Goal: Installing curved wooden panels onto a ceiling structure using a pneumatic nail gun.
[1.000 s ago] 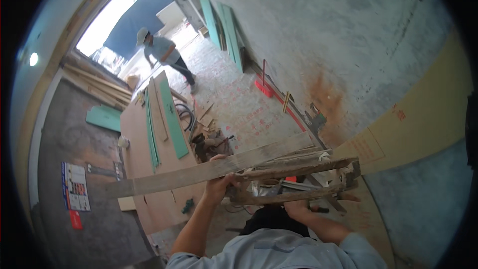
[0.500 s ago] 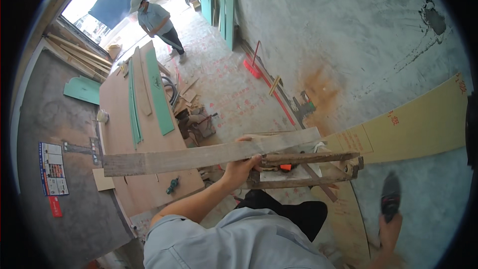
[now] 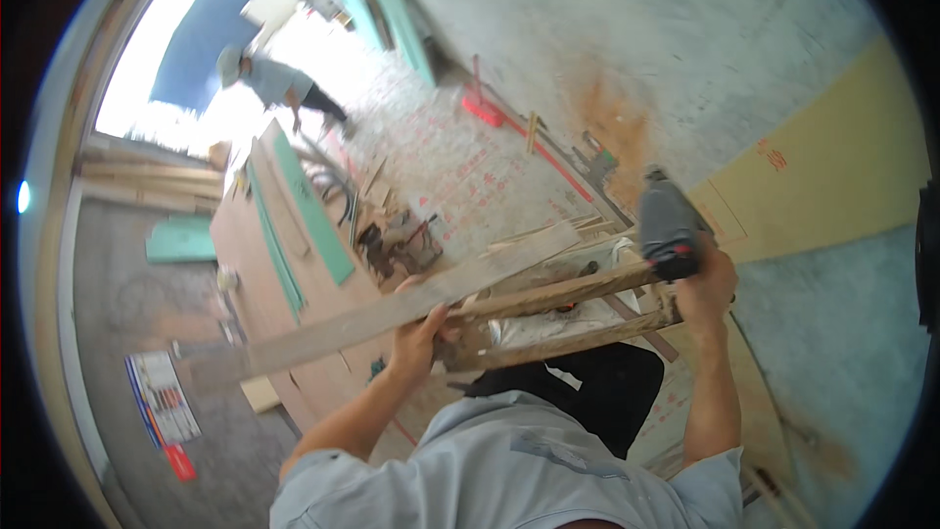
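My left hand [image 3: 416, 345] is closed around the edge of a long, flat, pale wooden plank [image 3: 323, 335], with the thumb on top. The plank slants across a rough wooden frame [image 3: 568, 294] of two brown rails, and my fingertips lie beside the left end of that frame. My right hand [image 3: 709, 289] grips a dark grey and black power tool [image 3: 670, 225] with a red spot near the grip. The tool is over the frame's right end, blurred, so I cannot tell its exact kind or whether it touches the wood.
On the left, a wide board table [image 3: 343, 380] carries green strips [image 3: 311, 206]. Cut-offs and a bag [image 3: 411, 247] lie on the floor behind the frame. A yellowish sheet [image 3: 832, 167] spreads at the right. Another person [image 3: 274, 83] bends near the bright doorway, beside the table's far end.
My right hand has swung the power tool up and left from the far right to the frame's right end. The plank's left end tilts lower. The other person has bent over. The view has turned.
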Tool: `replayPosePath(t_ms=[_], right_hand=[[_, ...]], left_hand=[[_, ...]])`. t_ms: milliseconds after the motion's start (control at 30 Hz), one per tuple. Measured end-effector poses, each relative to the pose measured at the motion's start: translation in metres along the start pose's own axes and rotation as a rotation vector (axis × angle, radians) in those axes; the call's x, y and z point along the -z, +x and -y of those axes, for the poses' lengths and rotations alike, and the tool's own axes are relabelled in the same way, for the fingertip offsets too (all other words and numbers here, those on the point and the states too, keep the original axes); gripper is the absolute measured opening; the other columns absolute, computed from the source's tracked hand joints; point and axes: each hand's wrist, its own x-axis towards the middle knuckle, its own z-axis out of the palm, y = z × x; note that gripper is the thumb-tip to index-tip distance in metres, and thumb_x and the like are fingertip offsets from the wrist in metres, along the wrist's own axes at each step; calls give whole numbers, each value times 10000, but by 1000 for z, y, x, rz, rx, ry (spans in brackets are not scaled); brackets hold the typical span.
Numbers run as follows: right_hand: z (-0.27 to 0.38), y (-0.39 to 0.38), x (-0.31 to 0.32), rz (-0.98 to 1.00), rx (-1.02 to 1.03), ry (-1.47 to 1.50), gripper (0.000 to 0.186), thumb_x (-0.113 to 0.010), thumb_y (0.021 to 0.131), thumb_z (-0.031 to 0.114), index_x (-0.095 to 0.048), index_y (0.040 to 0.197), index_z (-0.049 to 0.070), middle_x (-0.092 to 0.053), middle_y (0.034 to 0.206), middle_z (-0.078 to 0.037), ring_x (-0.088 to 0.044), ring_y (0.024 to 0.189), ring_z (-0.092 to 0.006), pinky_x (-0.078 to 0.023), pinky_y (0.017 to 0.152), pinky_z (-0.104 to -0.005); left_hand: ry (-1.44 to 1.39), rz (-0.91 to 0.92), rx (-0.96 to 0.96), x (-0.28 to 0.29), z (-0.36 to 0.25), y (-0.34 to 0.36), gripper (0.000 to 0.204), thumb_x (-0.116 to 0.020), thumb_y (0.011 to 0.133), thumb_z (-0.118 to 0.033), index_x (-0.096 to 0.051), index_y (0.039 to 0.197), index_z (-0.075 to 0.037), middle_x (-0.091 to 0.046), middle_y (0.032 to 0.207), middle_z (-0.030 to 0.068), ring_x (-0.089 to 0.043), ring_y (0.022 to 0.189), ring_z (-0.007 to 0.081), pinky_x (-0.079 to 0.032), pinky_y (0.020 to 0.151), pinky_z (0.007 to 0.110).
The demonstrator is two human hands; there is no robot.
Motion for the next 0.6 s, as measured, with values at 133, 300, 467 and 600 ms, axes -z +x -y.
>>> replayPosePath(t_ms=[133, 300, 467, 600], right_hand=[[-8, 8, 20, 1, 172, -182, 138, -685, 710, 188, -597, 785, 112, -648, 718, -103, -654, 750, -333, -465, 709, -446], [-20, 1, 9, 125, 291, -264, 104, -640, 731, 132, -627, 834, 116, -652, 746, -112, -653, 744, -307, -459, 713, -439], [-11, 1, 11, 148, 212, -214, 156, -678, 705, 179, -620, 834, 112, -642, 704, -118, -649, 726, -335, -468, 693, -465], [-6, 6, 22, 189, 172, -150, 144, -679, 706, 201, -625, 818, 129, -645, 694, -113, -650, 701, -337, -465, 667, -483]], left_hand=[[139, -109, 199, 16, 9, 2, 102, -581, 965, -118, -590, 1022, -34, -584, 647, 46, -540, 524, 147, -461, 509, 293], [-15, -219, 278, 34, 20, 20, 273, -627, 947, -147, -532, 1203, -136, -674, 964, 85, -601, 580, 160, -537, 484, 327], [-227, -88, 46, 32, -79, 51, 289, -619, 961, -233, -527, 1228, -172, -650, 1092, 40, -620, 939, 206, -494, 824, 405], [-301, 96, -109, -29, -206, 79, 296, -545, 1000, -279, -533, 1278, -175, -590, 1288, 31, -546, 1183, 248, -413, 992, 460]])
